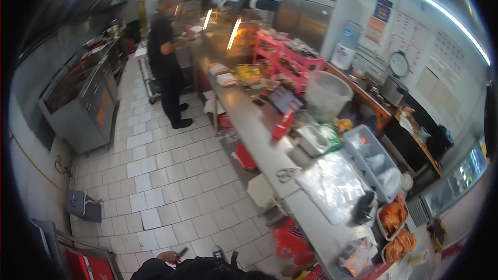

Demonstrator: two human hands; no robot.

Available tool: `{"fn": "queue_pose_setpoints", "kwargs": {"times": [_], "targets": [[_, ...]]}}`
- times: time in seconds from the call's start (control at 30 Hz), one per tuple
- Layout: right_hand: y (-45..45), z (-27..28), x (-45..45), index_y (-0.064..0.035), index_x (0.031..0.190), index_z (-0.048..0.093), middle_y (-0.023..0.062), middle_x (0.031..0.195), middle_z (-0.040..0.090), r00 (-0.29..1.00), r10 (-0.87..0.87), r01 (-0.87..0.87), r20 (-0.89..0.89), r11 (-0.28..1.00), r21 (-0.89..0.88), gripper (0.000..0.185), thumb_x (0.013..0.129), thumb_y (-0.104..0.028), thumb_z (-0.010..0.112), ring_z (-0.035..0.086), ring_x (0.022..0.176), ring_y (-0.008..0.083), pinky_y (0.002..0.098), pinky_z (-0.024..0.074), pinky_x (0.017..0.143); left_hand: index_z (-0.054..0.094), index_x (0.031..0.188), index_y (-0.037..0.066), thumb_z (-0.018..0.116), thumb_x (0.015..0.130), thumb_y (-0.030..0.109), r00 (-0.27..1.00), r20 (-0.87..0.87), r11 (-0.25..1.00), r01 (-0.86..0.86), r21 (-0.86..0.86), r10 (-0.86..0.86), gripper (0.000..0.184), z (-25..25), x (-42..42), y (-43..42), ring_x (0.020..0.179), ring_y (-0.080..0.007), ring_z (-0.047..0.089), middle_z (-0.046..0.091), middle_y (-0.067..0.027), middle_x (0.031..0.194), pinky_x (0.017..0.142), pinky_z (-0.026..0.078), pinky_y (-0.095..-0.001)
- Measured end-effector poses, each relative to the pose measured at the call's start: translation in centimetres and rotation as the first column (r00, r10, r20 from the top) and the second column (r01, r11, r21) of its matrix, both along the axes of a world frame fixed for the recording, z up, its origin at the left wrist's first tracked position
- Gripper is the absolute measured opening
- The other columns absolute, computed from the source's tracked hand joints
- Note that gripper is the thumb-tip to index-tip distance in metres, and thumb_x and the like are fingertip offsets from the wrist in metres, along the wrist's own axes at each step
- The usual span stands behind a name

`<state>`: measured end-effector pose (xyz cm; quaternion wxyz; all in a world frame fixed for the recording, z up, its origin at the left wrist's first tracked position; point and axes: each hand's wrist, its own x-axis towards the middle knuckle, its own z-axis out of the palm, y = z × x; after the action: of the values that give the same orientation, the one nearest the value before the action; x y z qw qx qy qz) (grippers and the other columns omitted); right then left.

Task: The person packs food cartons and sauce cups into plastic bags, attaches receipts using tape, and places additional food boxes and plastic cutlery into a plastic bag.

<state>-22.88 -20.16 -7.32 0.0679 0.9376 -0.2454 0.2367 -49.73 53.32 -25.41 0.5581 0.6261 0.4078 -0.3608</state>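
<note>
At the bottom of the head view, my left hand point(168, 257) shows beside my dark clothing. Its fingers look closed around a small, dark, flat object point(182, 252), blurred and too small to name. The hand hangs low over the tiled floor point(171, 192), left of one of my shoes point(218, 252), and touches no counter. My right hand is out of view.
A long steel counter point(251, 145) runs along my right, bearing clear plastic bags point(332, 184), a grey divided bin point(371, 161) and trays of orange-red food point(392, 217). A person in dark clothes point(165, 57) stands farther off. A grey step stool point(84, 206) is at left.
</note>
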Motion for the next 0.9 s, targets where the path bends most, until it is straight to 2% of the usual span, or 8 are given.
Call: {"fn": "queue_pose_setpoints", "kwargs": {"times": [0.1,0.23,0.5,0.67,0.7,0.73,0.8,0.9], "targets": [[16.3,-6.8,5.5,-0.0068,0.113,0.038,0.0129,0.109,0.047,0.921,0.388,-0.381,0.039,0.876,0.297,0.061,0.07,-0.043,0.061,0.044,0.097,0.0266,0.0405,0.0318,0.084,0.052,0.109,0.008,0.057,0.079,0.034,0.942,0.018,0.941,-0.336,0.046,0.336,0.04,-3.9,-5.5,3.7,0.085,-0.0294,0.057,0.056,-0.0155,0.097,0.069,0.047,-0.0486],[33.7,-14.4,9.2,-0.0038,0.102,0.046,0.014,0.097,0.052,0.686,0.689,-0.381,-0.235,0.615,0.69,0.045,0.074,-0.038,0.057,0.05,0.084,0.0266,0.0412,0.0372,0.075,0.05,0.103,0.021,0.052,0.079,0.025,0.159,0.205,0.162,-0.987,0.006,0.966,0.025,-9.0,-4.2,13.5,0.062,-0.0276,0.055,0.054,-0.0065,0.084,0.059,0.041,-0.0458],[57.0,-32.7,20.2,0.0021,0.079,0.061,0.0162,0.072,0.063,0.217,0.859,-0.806,-0.464,0.426,0.411,0.031,0.082,-0.027,0.05,0.062,0.06,0.0266,0.0426,0.0479,0.055,0.047,0.113,0.015,0.048,0.083,0.006,0.331,0.771,0.459,-0.887,0.057,0.545,0.031,6.5,12.4,42.2,0.064,-0.0148,0.056,0.055,-0.0072,0.09,0.048,0.043,-0.0263],[80.4,-26.8,28.9,0.0015,0.079,0.055,0.0111,0.065,0.06,0.544,0.839,-0.014,0.0,0.009,1.0,0.021,0.079,-0.019,0.052,0.062,0.059,0.0225,0.035,0.0505,0.048,0.058,0.1,0.007,0.039,0.089,0.02,0.668,0.704,0.694,-0.625,0.357,0.24,0.025,2.8,9.6,50.0,0.063,-0.015,0.058,0.061,-0.0065,0.074,0.053,0.046,-0.0278],[83.6,-35.7,30.5,0.0003,0.078,0.055,0.0128,0.067,0.059,0.683,0.692,0.276,0.235,-0.542,0.794,0.019,0.08,-0.018,0.051,0.062,0.06,0.025,0.0369,0.0505,0.049,0.059,0.1,0.008,0.04,0.088,0.021,0.717,0.672,0.721,-0.563,0.404,0.183,0.026,-0.7,6.9,50.8,0.065,-0.0176,0.059,0.061,-0.0062,0.074,0.055,0.047,-0.0307],[89.3,-34.7,29.3,0.0003,0.085,0.055,0.0144,0.073,0.06,0.669,0.742,0.267,0.044,-0.295,0.918,0.022,0.083,-0.02,0.048,0.062,0.064,0.0287,0.0387,0.0507,0.05,0.06,0.101,0.008,0.04,0.088,0.026,0.862,0.498,0.531,-0.377,0.759,-0.099,0.03,-7.9,2.7,51.7,0.068,-0.0214,0.06,0.063,-0.0075,0.078,0.058,0.047,-0.0346],[100.1,-31.5,25.1,-0.0019,0.094,0.054,0.012,0.079,0.06,0.177,0.971,-0.03,0.159,-0.157,0.987,0.022,0.084,-0.021,0.051,0.06,0.065,0.0234,0.0358,0.0502,0.055,0.056,0.11,0.008,0.043,0.089,0.033,0.881,0.469,0.718,-0.367,0.591,0.064,0.036,-6.5,1.0,49.1,0.076,-0.0249,0.06,0.063,-0.0086,0.095,0.066,0.048,-0.0404],[114.4,-24.2,21.3,-0.0053,0.109,0.053,0.0084,0.087,0.061,-0.495,0.674,-0.125,0.548,-0.679,0.723,0.029,0.085,-0.021,0.056,0.057,0.068,0.0156,0.0314,0.0495,0.062,0.055,0.112,0.008,0.044,0.088,0.033,0.944,0.229,0.835,-0.319,0.448,0.237,0.036,-4.1,5.2,52.0,0.079,-0.0247,0.059,0.062,-0.0089,0.098,0.067,0.048,-0.0406]]}}
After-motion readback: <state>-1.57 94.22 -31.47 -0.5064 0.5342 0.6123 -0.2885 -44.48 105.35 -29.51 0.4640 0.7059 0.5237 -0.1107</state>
